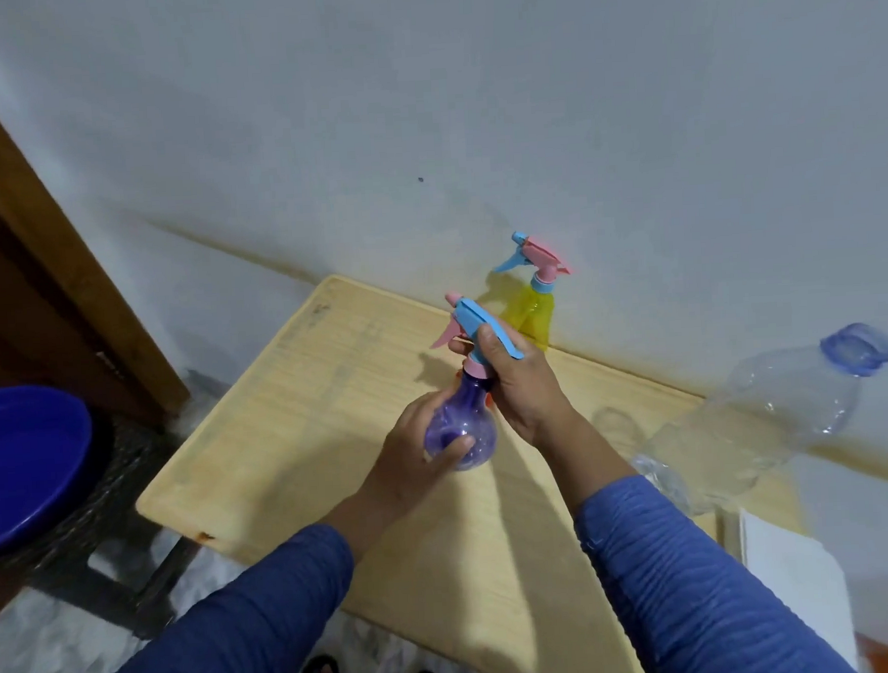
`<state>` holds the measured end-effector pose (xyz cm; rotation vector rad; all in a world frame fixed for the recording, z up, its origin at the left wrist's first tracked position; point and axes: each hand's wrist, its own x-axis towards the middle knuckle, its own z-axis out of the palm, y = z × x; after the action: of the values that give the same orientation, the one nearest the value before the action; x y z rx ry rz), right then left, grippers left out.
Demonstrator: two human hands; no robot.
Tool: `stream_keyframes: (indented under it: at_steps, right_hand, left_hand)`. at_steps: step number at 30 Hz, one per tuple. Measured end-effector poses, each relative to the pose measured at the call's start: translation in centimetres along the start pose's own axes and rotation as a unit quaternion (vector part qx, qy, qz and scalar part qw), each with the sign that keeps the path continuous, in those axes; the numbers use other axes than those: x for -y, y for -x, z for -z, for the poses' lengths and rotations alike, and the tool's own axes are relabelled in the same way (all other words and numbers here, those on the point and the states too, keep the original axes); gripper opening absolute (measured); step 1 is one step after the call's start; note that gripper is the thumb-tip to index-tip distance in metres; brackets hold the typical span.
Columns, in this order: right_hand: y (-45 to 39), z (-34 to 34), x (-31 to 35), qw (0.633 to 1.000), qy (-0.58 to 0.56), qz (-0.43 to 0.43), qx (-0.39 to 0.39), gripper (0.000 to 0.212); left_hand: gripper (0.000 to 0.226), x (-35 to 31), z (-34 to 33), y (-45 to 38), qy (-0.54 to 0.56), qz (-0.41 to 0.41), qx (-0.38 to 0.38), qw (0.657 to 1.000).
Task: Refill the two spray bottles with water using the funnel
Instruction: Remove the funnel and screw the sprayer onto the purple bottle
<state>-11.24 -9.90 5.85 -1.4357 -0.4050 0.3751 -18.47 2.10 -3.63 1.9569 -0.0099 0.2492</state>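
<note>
Head view: I see the left hand [417, 453] wrapped around the round body of the purple bottle [462, 428], held upright above the table [292, 426]. Right hand [519, 378] is closed on its blue spray head [482, 326] at the neck. Yellow bottle [530, 311] stands at the table's far edge by the wall, head on. Clear water bottle [775, 411] sits right of the hands, blurred. Blue basin [26, 461] off to the left.

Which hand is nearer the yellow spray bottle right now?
Right. The right hand grips the purple spray bottle's trigger head just in front of the yellow spray bottle; the left hand cups the purple body, farther back.
</note>
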Motion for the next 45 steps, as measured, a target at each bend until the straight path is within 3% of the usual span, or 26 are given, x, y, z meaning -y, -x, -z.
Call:
stream_keyframes:
  at_steps: [3, 6, 10, 13, 24, 30, 45]
  right_hand:
    - [-0.1, 0.5, 0.4, 0.999, 0.018, -0.012, -0.044, 0.031]
    - [0.2, 1.0, -0.2, 0.992, 0.112, -0.016, -0.062, 0.025]
    - [-0.5, 0.9, -1.6, 0.979, 0.195, -0.011, -0.062, 0.038]
    - [-1.9, 0.6, -2.2, 0.976, 0.192, -0.008, -0.099, 0.045]
    - [-8.9, -1.6, -4.1, 0.956, 0.179, -0.033, -0.23, 0.049]
    - [-12.3, -2.9, -6.0, 0.934, 0.166, -0.071, -0.308, 0.048]
    - [-15.6, -2.3, -8.6, 0.913, 0.201, -0.115, -0.336, 0.044]
  left_hand:
    - [0.068, -0.8, -0.1, -1.0, 0.006, 0.016, -0.04, 0.999]
    - [0.073, -1.2, 0.0, -2.2, 0.024, 0.045, -0.097, 0.994]
    - [0.075, -1.8, 0.6, -4.2, 0.029, 0.048, -0.117, 0.992]
    - [0.082, -1.8, 1.3, -5.9, 0.032, 0.04, -0.1, 0.994]
    - [0.061, 1.7, 4.6, -13.5, 0.062, 0.087, -0.017, 0.994]
    - [0.069, 4.8, 5.2, -16.8, 0.073, 0.09, 0.012, 0.993]
    - [0.067, 9.4, 3.4, -19.7, 0.073, 0.103, 0.024, 0.992]
